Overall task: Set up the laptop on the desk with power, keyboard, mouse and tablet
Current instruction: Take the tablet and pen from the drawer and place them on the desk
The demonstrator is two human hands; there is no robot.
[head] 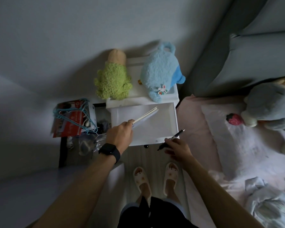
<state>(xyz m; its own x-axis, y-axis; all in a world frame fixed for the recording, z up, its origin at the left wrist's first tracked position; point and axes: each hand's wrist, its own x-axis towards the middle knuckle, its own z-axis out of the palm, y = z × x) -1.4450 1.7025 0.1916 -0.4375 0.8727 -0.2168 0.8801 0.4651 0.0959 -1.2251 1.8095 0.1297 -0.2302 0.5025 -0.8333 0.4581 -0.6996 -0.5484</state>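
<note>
**A:** What's in my left grip [120,135]?

**B:** Your fingers are curled round the near end of a flat white slab [146,115]. It is thin, with a layered edge, and I can't tell whether it's the tablet or a notebook. It slants over the open drawer [175,122] of the white nightstand [118,101], with its far end pointing at the back right corner. There's a dark watch [109,152] on that wrist.

**A:** And my right grip [178,150]?

**B:** It's pinching a black pen [178,135] with a silver tip. The pen is tilted up and away from you, just over the drawer's front right corner.

**A:** What's around me?

**B:** A green plush [113,81] and a blue plush [160,71] sit side by side on top of the nightstand, behind the drawer. To its left, blue hangers [76,112] lie on a red and white package. The bed [196,129] with pink sheets touches the nightstand on the right and carries a pillow [229,145]. Your feet, in pale slippers [141,178], stand on the floor in front of the drawer.
</note>
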